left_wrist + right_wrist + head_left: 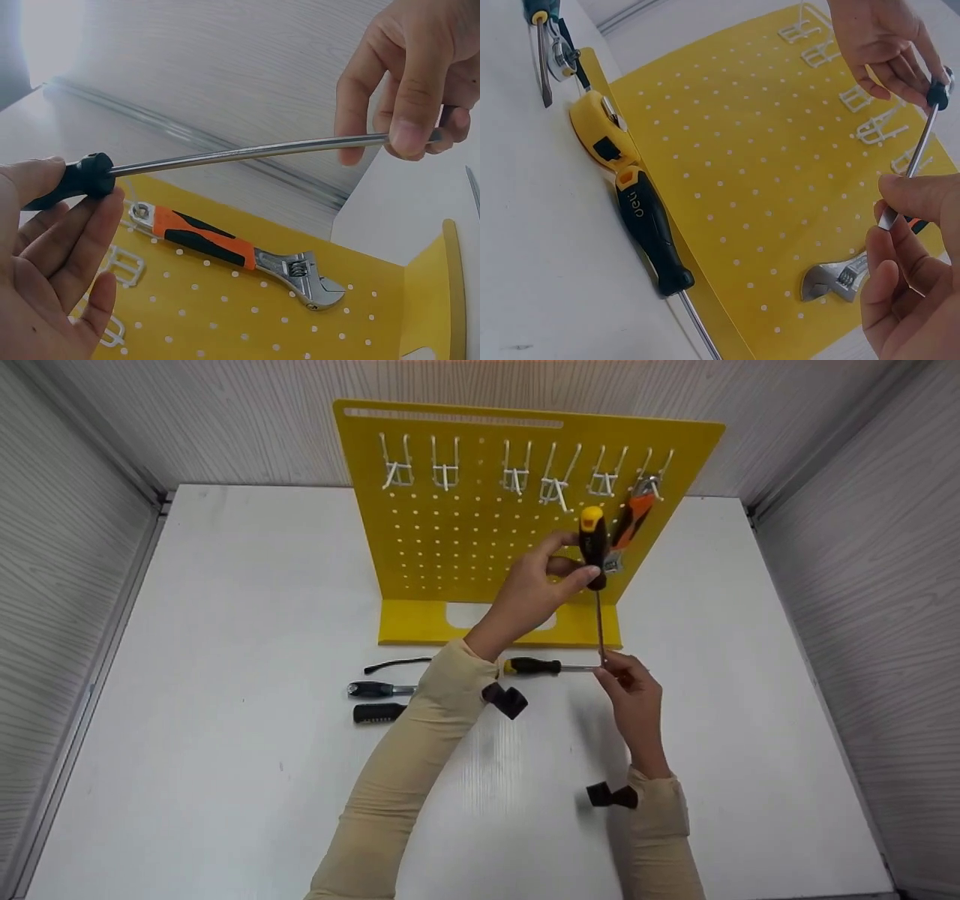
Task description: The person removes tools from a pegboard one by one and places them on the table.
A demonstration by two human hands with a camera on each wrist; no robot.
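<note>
I hold the screwdriver (pixel 593 541) above the bench (pixel 247 622), before the pegboard's (pixel 442 536) right edge, my left hand (pixel 541 576) gripping its handle with partly curled fingers, my right hand (pixel 636 694) pinching its blade tip.

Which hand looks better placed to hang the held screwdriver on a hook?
Probably the left hand: it holds the screwdriver by its handle, up near the hooks, while the right hand pinches the tip, lower down.

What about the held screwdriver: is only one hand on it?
No: the left hand holds the screwdriver's handle, the right hand pinches its shaft.
</note>
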